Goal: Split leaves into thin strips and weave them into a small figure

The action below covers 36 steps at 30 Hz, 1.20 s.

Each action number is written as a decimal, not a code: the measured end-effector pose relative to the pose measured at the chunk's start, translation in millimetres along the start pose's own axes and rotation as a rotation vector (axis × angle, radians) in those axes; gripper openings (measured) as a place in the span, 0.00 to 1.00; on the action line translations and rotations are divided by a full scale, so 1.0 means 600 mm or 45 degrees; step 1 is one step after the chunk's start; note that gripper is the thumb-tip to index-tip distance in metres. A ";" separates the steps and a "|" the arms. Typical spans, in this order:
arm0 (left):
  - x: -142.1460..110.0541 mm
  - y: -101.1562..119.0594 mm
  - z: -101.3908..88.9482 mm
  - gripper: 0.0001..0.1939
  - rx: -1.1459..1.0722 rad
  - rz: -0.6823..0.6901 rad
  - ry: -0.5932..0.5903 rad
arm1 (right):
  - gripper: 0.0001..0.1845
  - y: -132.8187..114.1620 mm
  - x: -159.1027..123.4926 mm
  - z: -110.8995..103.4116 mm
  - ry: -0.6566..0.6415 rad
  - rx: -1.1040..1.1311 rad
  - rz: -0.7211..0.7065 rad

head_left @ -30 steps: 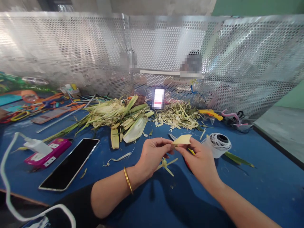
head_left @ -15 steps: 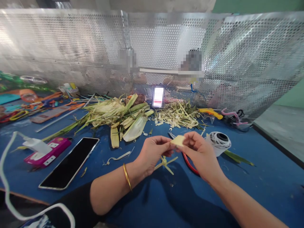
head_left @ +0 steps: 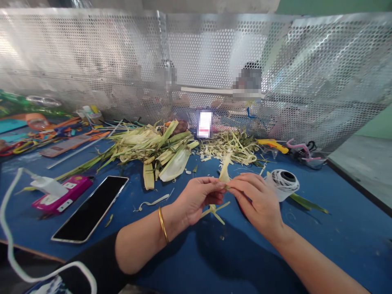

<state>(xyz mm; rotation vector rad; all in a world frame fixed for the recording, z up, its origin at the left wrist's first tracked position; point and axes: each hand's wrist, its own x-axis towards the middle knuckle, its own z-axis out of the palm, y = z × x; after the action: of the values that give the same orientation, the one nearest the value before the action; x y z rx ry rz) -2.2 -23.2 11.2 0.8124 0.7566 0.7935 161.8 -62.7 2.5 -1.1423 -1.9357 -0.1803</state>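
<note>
A pale yellow husk strip [head_left: 225, 169] stands up between my hands, its lower end pinched at the fingertips. My left hand [head_left: 198, 199], with a gold bangle on the wrist, grips the base between thumb and fingers. From the other side my right hand [head_left: 259, 200] closes on the same base, thumb underneath and fingers folded over. Below them on the blue table lies a small star-shaped piece of husk strips [head_left: 213, 210], partly covered by my left hand.
A heap of husks [head_left: 147, 145] and a pile of shredded strips [head_left: 229, 149] lie ahead. To the left are a black-screened phone [head_left: 92, 210] and a magenta power strip [head_left: 63, 196]. A white string roll [head_left: 283, 183] stands right, near a yellow glue gun [head_left: 272, 145].
The husk piece was short and held flat between both hands; now it points upward. My right hand has turned over it, and the red handle beneath is hidden.
</note>
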 end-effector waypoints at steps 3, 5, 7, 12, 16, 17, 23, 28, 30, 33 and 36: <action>-0.002 0.001 0.001 0.12 -0.004 -0.016 -0.004 | 0.10 0.000 -0.001 0.002 0.009 0.015 0.023; -0.003 0.000 0.003 0.12 0.011 0.000 0.009 | 0.10 -0.004 -0.002 0.005 0.028 0.074 0.116; -0.003 -0.003 0.005 0.13 0.052 0.061 0.027 | 0.09 -0.009 -0.002 0.008 0.054 0.145 0.231; -0.003 -0.012 0.011 0.12 0.194 0.305 0.082 | 0.07 -0.019 -0.002 0.011 0.027 0.327 0.542; -0.005 -0.015 0.016 0.08 0.285 0.387 0.105 | 0.07 -0.021 -0.003 0.012 -0.025 0.431 0.694; -0.006 -0.014 0.017 0.08 0.301 0.393 0.109 | 0.07 -0.021 -0.003 0.012 -0.020 0.440 0.704; -0.007 -0.013 0.017 0.07 0.387 0.400 0.129 | 0.07 -0.022 -0.002 0.012 -0.008 0.410 0.817; -0.002 -0.014 0.015 0.11 0.366 0.354 0.144 | 0.06 -0.023 -0.002 0.014 -0.005 0.449 0.790; 0.000 -0.015 0.014 0.13 0.328 0.312 0.138 | 0.05 -0.023 -0.002 0.014 0.022 0.453 0.722; 0.001 -0.016 0.011 0.14 0.279 0.251 0.119 | 0.05 -0.019 -0.002 0.013 0.037 0.408 0.558; 0.001 -0.015 0.008 0.15 0.202 0.183 0.095 | 0.06 -0.013 -0.004 0.011 0.003 0.331 0.331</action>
<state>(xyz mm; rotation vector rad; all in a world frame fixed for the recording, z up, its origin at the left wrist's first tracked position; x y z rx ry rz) 4.8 -28.6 5.6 0.9927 0.8424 0.9043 152.4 -65.4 -1.2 -1.2006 -1.7287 0.2036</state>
